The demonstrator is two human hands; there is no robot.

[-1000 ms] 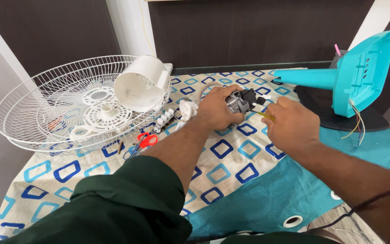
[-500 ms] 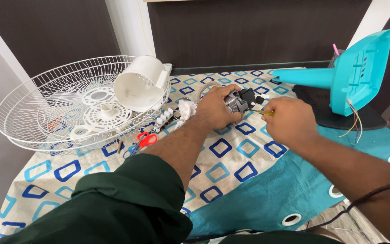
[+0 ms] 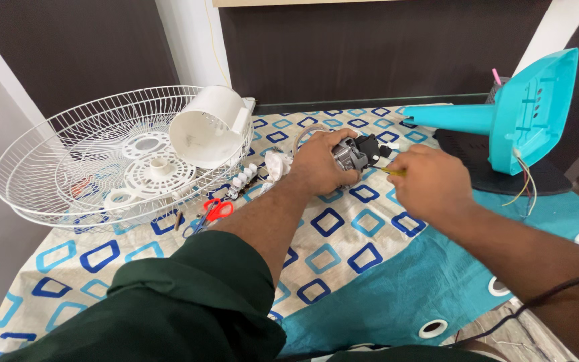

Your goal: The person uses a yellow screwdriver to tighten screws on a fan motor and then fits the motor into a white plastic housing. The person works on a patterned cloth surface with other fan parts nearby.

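My left hand (image 3: 319, 163) grips a small grey fan motor (image 3: 348, 153) with a black part (image 3: 372, 145) on its right side, held just above the patterned cloth (image 3: 343, 228). My right hand (image 3: 427, 182) is closed around a yellow-handled screwdriver (image 3: 394, 171), whose tip points left at the motor's black part. Most of the screwdriver is hidden inside my fist.
A white wire fan guard (image 3: 68, 161) at the left holds a white motor cover (image 3: 209, 126) and white round parts. Red-handled scissors (image 3: 214, 210) and small white pieces (image 3: 246, 175) lie near it. A turquoise fan base (image 3: 527, 110) with loose wires lies tipped at the right.
My right hand has drawn slightly nearer the motor with the screwdriver. The left hand has kept its grip on the motor almost without moving.
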